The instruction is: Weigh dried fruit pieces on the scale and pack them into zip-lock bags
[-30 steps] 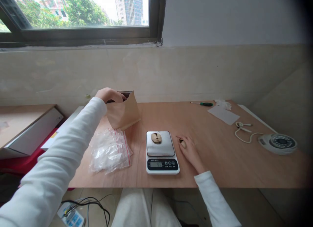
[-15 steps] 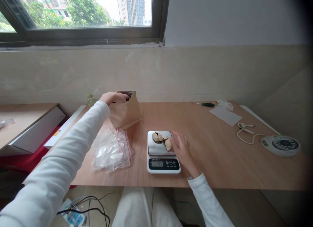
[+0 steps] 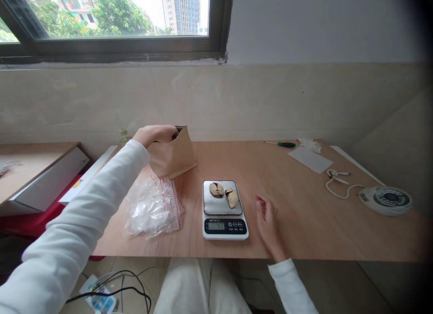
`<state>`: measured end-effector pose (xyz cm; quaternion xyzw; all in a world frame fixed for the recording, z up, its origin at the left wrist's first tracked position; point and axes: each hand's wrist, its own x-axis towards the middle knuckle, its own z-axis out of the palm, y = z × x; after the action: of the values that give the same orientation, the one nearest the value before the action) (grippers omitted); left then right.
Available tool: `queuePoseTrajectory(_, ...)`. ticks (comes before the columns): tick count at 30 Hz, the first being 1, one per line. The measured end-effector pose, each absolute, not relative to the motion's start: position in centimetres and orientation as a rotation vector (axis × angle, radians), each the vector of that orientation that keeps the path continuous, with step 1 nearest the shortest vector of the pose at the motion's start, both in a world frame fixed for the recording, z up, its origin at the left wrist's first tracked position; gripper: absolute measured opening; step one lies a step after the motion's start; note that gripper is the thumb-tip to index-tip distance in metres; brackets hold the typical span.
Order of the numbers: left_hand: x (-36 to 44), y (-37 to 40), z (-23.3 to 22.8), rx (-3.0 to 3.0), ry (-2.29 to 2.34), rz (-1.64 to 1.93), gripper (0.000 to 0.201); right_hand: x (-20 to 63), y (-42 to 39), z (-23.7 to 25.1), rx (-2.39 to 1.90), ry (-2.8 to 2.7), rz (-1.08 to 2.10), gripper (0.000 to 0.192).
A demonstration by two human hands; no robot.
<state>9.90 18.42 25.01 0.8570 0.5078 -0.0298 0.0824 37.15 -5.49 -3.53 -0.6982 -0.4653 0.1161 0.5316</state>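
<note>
— Where's the right hand [image 3: 269, 226]?
— Empty, fingers loosely spread, resting on the table [image 3: 304, 223] close to its near edge. The scale [image 3: 224, 210] sits just left of the fingertips, not touching.
— And on the scale?
— Two brown pieces [image 3: 223, 193] on the pan, left of and beyond those fingers.
— Room to move?
— Bare wood right of the hand; plastic bags [image 3: 152, 208] left of the scale.
— The left hand [image 3: 156, 134]?
— Farther back, fingers curled over the paper bag [image 3: 176, 156]'s open top, gripping it.
</note>
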Motion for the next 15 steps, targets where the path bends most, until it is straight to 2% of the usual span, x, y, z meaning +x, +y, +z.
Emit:
queuePoseTrajectory(3,10.0,18.0,25.6,2.563,1.463,-0.294,0.025,37.3,-5.6,-4.4,-1.655,-1.082,0.277,0.042)
queuePoseTrajectory(7,9.7,18.3,25.8,2.661,1.431,-0.231,0.029,37.3,-5.6,-4.4,-1.647,-1.05,0.271,0.042)
queuePoseTrajectory(12,7.8,19.7,26.6,2.736,1.442,0.054,0.031,37.1,-5.8,-3.8,-1.629,-1.038,0.292,0.041)
queuePoseTrajectory(15,6.7,18.7,27.7,2.821,1.485,0.451,0.024,36.8,-5.9,-3.2,-1.61,-1.019,0.313,0.039)
